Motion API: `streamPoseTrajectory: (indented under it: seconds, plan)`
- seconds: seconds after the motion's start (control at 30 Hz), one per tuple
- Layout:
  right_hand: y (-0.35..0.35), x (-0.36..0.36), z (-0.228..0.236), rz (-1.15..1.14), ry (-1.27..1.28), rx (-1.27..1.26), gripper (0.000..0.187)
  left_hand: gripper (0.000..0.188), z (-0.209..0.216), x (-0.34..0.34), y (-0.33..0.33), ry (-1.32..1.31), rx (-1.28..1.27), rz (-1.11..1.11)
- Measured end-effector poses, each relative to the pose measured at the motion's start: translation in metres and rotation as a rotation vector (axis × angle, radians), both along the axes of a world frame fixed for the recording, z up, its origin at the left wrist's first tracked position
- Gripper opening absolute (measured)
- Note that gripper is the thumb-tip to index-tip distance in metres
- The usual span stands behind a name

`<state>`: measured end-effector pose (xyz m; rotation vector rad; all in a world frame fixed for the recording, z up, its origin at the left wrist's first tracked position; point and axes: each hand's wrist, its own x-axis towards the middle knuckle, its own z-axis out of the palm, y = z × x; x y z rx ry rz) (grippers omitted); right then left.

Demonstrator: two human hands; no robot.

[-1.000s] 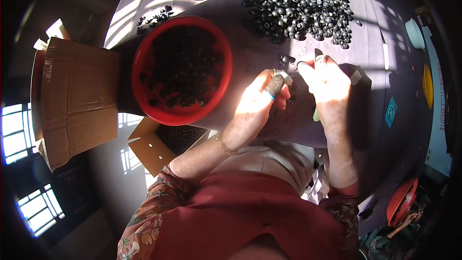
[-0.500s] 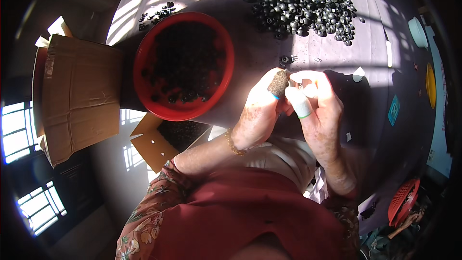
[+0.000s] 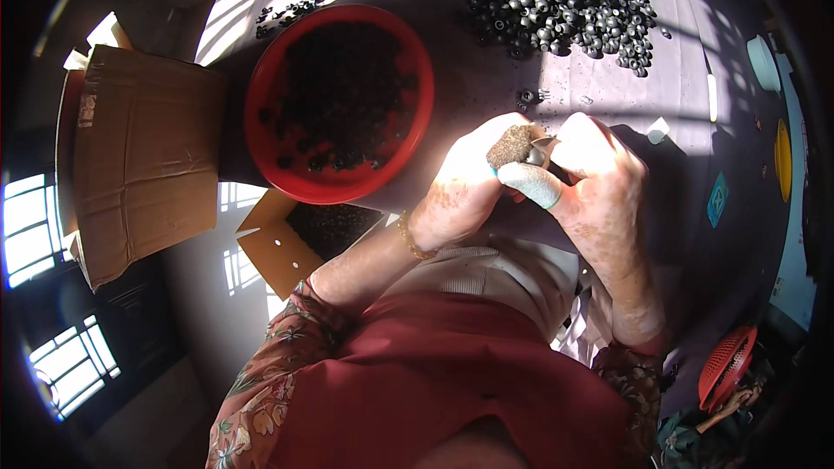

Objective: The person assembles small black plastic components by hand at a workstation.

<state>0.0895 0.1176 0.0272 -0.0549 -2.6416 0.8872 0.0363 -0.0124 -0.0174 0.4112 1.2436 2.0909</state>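
Observation:
My two hands meet over the near part of the table. My left hand (image 3: 473, 165) is closed, its thumb wrapped in a speckled brown finger cover (image 3: 510, 148), and pinches a small dark shiny round part (image 3: 536, 156). It resembles the loose black ring-shaped parts (image 3: 556, 13) heaped at the far side. Against it, my right hand (image 3: 604, 169) is closed too, with a white finger cover (image 3: 532, 184) on the thumb. A thin pointed sliver, perhaps a small blade (image 3: 544, 141), shows at its fingers; most of it is hidden. One black part (image 3: 526, 96) lies just beyond the hands.
A red basin (image 3: 426, 113) holding many black parts stands to the left. Beside it are a cardboard box (image 3: 156, 148) and a lower open box (image 3: 265, 234) of dark parts. At right lie a blue packet (image 3: 717, 200), a yellow dish (image 3: 784, 161) and a red basket (image 3: 728, 365).
My right hand has turned and shifted right, its thumb now lying across toward the left thumb. The dark part between the thumbs shows more. The whole view has shifted slightly.

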Motion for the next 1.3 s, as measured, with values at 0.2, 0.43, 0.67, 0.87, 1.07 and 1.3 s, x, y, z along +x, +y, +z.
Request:
streamPoseTrajectory:
  seconds: [0.2,0.43,0.67,0.87,1.07,1.3]
  plan:
    - [-0.004,0.000,-0.012,-0.050,0.123,0.019,0.038,0.022,0.008,0.007,0.005,-0.463,0.290,-0.039]
    - [-0.008,-0.001,-0.010,0.086,0.347,-0.211,0.028,0.024,0.001,0.004,-0.001,-0.192,0.242,0.029]
    - [-0.002,0.001,-0.011,0.179,0.284,-0.164,0.029,0.024,0.011,0.004,0.003,-0.366,0.084,0.046]
    - [-0.012,0.000,-0.012,0.093,0.112,-0.431,0.024,0.022,0.000,0.003,-0.001,-0.346,0.197,0.011]
    - [-0.003,0.000,-0.006,0.029,0.009,-0.081,0.028,0.021,0.008,0.006,0.002,-0.369,0.245,0.078]
    - [-0.005,-0.002,-0.003,0.025,0.014,0.005,0.033,0.019,0.011,0.007,0.001,-0.358,0.139,0.096]
